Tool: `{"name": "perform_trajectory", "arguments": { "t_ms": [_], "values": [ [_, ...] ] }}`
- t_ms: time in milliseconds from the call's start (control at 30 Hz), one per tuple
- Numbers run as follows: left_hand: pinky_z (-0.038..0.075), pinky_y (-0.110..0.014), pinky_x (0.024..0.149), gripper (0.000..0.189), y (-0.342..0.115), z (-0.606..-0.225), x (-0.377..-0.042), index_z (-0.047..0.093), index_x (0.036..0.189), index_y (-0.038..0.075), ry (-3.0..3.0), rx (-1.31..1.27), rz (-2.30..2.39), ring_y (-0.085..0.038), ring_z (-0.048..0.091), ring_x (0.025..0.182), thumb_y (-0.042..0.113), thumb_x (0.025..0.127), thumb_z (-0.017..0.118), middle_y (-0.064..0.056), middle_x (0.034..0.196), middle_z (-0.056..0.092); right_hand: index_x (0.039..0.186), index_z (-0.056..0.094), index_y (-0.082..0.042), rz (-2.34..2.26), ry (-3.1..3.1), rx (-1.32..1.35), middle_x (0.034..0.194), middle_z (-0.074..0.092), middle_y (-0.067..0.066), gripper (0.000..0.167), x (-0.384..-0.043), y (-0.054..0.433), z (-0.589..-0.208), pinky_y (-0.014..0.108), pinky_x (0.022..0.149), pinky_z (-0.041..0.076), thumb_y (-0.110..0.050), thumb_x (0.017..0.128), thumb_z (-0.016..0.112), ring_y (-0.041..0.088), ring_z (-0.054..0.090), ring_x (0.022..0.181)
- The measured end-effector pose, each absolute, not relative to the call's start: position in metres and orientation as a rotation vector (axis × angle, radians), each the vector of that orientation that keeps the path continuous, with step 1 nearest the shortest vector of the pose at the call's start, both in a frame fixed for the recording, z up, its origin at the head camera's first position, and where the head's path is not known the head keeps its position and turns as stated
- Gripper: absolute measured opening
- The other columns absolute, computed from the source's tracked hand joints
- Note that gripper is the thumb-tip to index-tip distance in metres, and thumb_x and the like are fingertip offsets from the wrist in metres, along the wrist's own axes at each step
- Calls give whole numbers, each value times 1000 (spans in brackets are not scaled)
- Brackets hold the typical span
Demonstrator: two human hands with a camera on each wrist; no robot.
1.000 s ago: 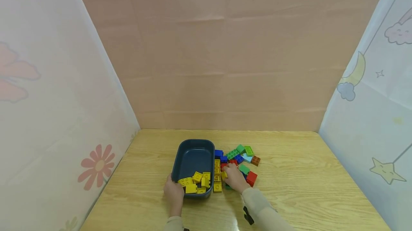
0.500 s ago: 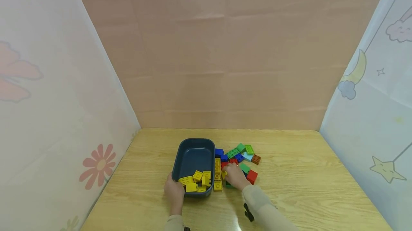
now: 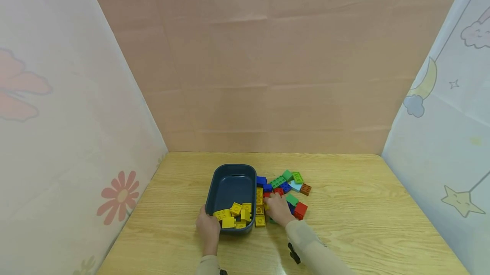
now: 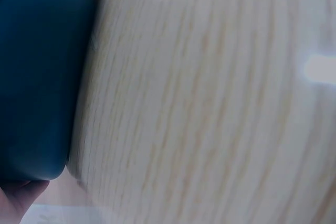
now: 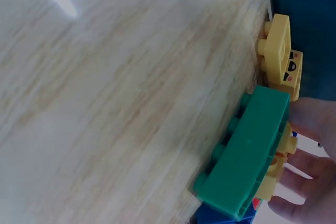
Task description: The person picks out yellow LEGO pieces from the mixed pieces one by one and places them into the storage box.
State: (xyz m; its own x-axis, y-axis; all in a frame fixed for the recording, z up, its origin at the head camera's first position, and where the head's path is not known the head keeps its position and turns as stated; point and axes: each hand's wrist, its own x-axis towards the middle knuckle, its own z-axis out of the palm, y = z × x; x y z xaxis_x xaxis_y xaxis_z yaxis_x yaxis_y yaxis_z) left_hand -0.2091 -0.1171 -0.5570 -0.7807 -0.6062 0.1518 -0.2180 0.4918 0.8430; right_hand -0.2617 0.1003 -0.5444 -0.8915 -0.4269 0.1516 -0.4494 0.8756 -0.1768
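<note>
My left hand (image 3: 208,228) grips the near left corner of a dark blue tray (image 3: 232,187); in the left wrist view part of the hand (image 4: 22,198) shows against the tray's outer wall (image 4: 42,87). Several yellow toy bricks (image 3: 229,222) lie in the tray's near end. To the right of the tray, my right hand (image 3: 278,211) reaches down into loose bricks, its fingers round a yellow brick (image 5: 273,174). Right beside that brick is a long green brick (image 5: 244,150), mostly hidden in the head view. A column of yellow bricks (image 3: 260,210) runs along the tray's right side.
Beyond the right hand lie green (image 3: 277,181), blue (image 3: 285,187), light blue (image 3: 295,186), brown (image 3: 305,189) and red bricks (image 3: 300,210). They rest on a wooden table (image 3: 356,215), with a plain back wall (image 3: 268,75) and patterned side walls.
The right hand has shifted very slightly, and less of the yellow brick under its fingers shows in the head view. The left hand and tray stay practically still.
</note>
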Motion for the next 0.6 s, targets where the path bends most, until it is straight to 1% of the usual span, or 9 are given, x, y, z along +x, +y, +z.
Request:
{"name": "perform_trajectory", "arguments": {
  "t_ms": [67,167,300,433,533,600],
  "values": [
    [41,-38,48,41,-117,-557,-209,50,116,-13,-2309,689,-1216,-31,56,64,-15,76,42,-33,99,57,86,68,-10,282,-2915,708,79,57,5,21,-261,101,-545,48,71,40,-13,67,76,27,50,76],
    [39,-37,46,41,-117,-556,-209,51,116,-12,-2306,697,-1219,-28,53,60,-15,76,43,-32,98,57,86,68,-11,233,-2871,747,77,56,3,20,-261,102,-545,40,64,37,-15,68,76,23,48,73],
    [41,-39,49,41,-116,-555,-209,51,116,-12,-2307,706,-1221,-31,55,65,-15,76,43,-31,99,58,85,67,-10,174,-2800,803,76,55,3,20,-261,105,-544,35,60,34,-16,68,75,21,46,70],
    [45,-42,54,41,-116,-554,-208,51,115,-13,-2311,705,-1212,-36,58,73,-16,75,43,-31,100,57,88,65,-5,248,-2707,857,76,53,6,19,-260,108,-539,34,60,40,-6,71,72,21,47,69],
    [45,-44,56,41,-116,-552,-208,51,115,-13,-2310,706,-1212,-37,58,74,-16,75,43,-32,101,57,93,63,2,400,-2634,879,78,51,8,21,-260,109,-534,31,59,43,3,72,68,20,48,69],
    [45,-44,57,41,-116,-552,-208,51,115,-13,-2311,713,-1215,-37,58,75,-16,75,43,-32,102,57,96,62,5,497,-2586,880,79,50,9,24,-261,109,-533,28,57,43,4,72,68,18,47,69]
  ]
}}
